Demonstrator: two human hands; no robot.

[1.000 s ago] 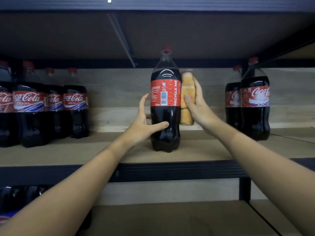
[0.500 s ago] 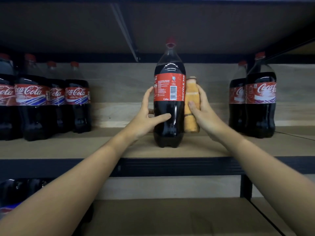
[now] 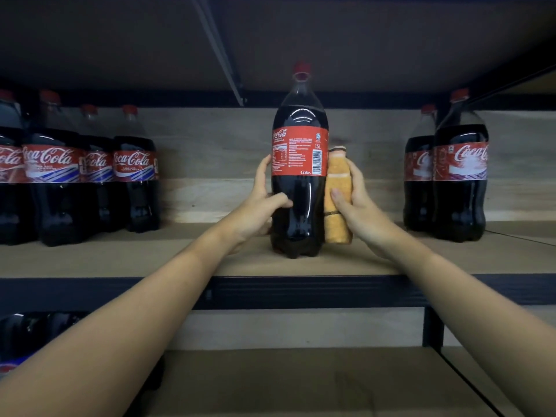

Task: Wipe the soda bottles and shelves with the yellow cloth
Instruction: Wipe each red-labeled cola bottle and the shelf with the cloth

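My hands are both on the job: the left hand (image 3: 264,203) grips the lower body of the centre bottle (image 3: 299,182), thumb across its front and fingers wrapped round the far side, while the right hand (image 3: 355,200) holds the folded yellow cloth (image 3: 338,188) pressed flat against the bottle's right flank, thumb on the cloth's near face. The bottle stands upright on the shelf (image 3: 168,254), between my two hands, its label turned so the barcode and small print face me. I read this as the bottle-wiping step, midway on this one bottle, with the cloth covering the side from just below the label's top down towards the base. The next move, as I judge it, calls for the left hand to steady or turn the bottle so the cloth can reach an unwiped face, keeping the base planted so it does not tip. Well to the left of my left hand stands a row of bottles (image 3: 90,176); well to the right of my right hand stand two more bottles (image 3: 451,176). The shelf board itself I take to be not yet wiped.
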